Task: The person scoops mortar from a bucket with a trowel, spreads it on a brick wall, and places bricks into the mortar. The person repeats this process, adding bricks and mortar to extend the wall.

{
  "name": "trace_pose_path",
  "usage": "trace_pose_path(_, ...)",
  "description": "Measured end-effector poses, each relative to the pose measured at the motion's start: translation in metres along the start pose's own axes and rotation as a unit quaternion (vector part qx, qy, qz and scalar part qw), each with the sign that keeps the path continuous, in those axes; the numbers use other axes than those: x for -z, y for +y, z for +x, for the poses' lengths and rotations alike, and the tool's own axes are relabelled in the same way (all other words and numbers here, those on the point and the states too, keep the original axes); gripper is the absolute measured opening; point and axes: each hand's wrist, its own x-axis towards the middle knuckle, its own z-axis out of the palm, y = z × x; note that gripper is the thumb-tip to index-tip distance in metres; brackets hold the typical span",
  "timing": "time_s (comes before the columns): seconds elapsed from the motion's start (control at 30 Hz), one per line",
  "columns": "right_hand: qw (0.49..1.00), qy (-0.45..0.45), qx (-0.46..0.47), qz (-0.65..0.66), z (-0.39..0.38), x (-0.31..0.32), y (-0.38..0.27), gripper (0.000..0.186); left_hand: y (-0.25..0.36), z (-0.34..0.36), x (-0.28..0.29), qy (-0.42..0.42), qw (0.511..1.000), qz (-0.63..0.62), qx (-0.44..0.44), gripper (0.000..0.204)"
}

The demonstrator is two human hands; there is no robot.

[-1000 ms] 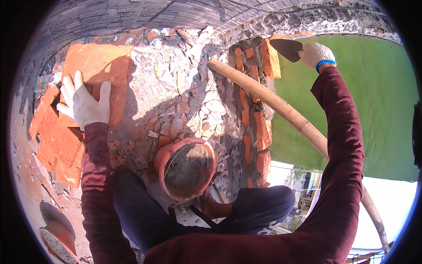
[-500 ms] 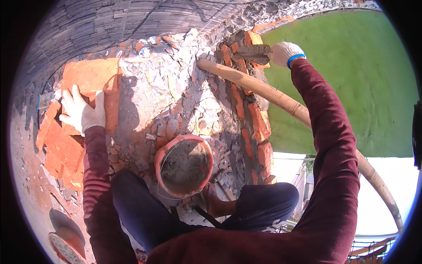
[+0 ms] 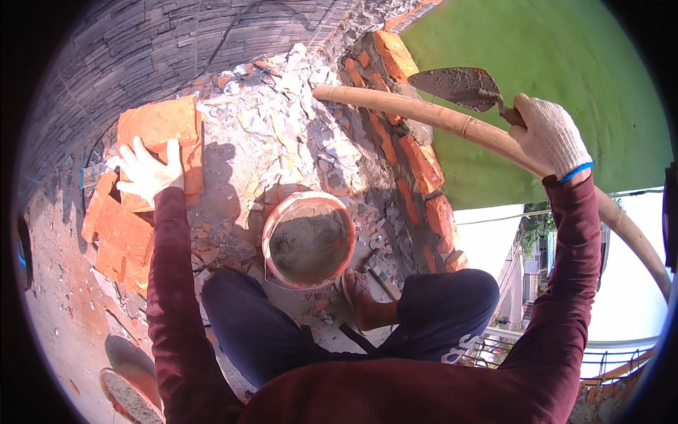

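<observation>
My gloved left hand (image 3: 150,168) lies with spread fingers on a pile of orange bricks (image 3: 157,121) at the left. In my gloved right hand (image 3: 553,136) is the handle of a pointed trowel (image 3: 460,86), its blade smeared with grey mortar. The trowel is above a bamboo pole (image 3: 424,112), out to the right of a low brick course (image 3: 422,164) with mortar between its pieces. Between my knees stands an orange bucket (image 3: 266,237) holding grey mortar (image 3: 311,244).
Broken rubble (image 3: 282,134) covers the ground ahead. A grey stone-patterned wall (image 3: 162,56) curves along the far left, and a green surface (image 3: 565,63) fills the right. A hammer-like tool (image 3: 383,283) lies by my foot. A second bucket (image 3: 131,396) sits at lower left.
My right hand has drawn the trowel away from the far end of the brick course, back and to the right. My left hand stays on the bricks; the whole view has shifted slightly.
</observation>
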Motion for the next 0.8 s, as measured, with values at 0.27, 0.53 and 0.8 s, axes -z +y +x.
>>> trace_pose_path(0.27, 0.957, -0.190, 0.142, 0.166, -0.126, -0.082, -0.110, 0.028, 0.013, 0.001, 0.003, -0.035, 0.999, 0.000, 0.002, 0.095)
trace_pose_path(0.53, 0.942, -0.060, 0.176, 0.280, -0.141, -0.171, -0.161, 0.026, -0.013, -0.007, 0.015, -0.037, 0.996, 0.022, -0.072, 0.098)
trace_pose_path(0.8, 0.923, 0.051, 0.320, 0.206, -0.086, -0.204, -0.237, 0.025, -0.001, -0.185, 0.073, -0.519, 0.737, -0.432, -0.011, 0.079)
